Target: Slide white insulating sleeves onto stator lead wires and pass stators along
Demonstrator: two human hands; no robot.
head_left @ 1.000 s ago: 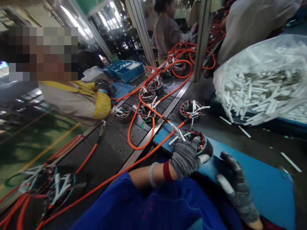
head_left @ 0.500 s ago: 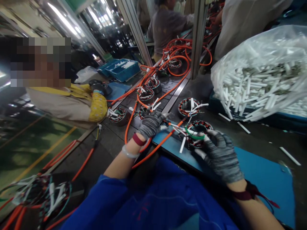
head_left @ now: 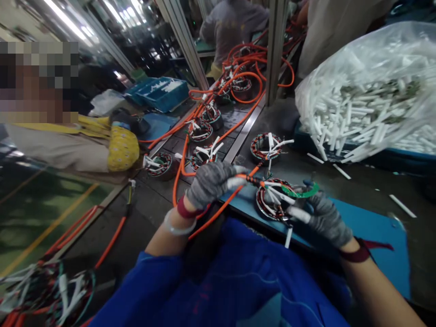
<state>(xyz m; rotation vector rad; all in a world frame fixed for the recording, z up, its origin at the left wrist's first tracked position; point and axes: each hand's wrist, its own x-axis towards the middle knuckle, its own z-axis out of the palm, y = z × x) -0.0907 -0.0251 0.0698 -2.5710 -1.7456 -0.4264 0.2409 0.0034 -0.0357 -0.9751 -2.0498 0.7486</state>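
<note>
My left hand (head_left: pixel 211 181), in a grey knit glove, is closed round the orange cable (head_left: pixel 218 210) near its black-and-orange end, where white-sleeved leads branch off. My right hand (head_left: pixel 322 218), also gloved, grips the near rim of a wound stator ring (head_left: pixel 277 200) and tilts it up over the blue mat (head_left: pixel 378 231). A green ring (head_left: pixel 303 190) lies on the stator's top right edge by my fingers. A second stator (head_left: pixel 265 147) with white sleeves rests on the dark bench just beyond.
A clear bag of white sleeve tubes (head_left: pixel 368 91) fills the right; loose tubes lie on the bench. Several stators with orange cables (head_left: pixel 204 131) line the conveyor at centre. A co-worker in yellow sleeves (head_left: pixel 102 143) leans at left; another person (head_left: pixel 231 22) works behind. Blue trays (head_left: pixel 160 93) stand beyond.
My left hand has closed on the cable end and drawn nearer the stator. My right hand has slid under the stator's rim and tipped it up. The view has shifted slightly.
</note>
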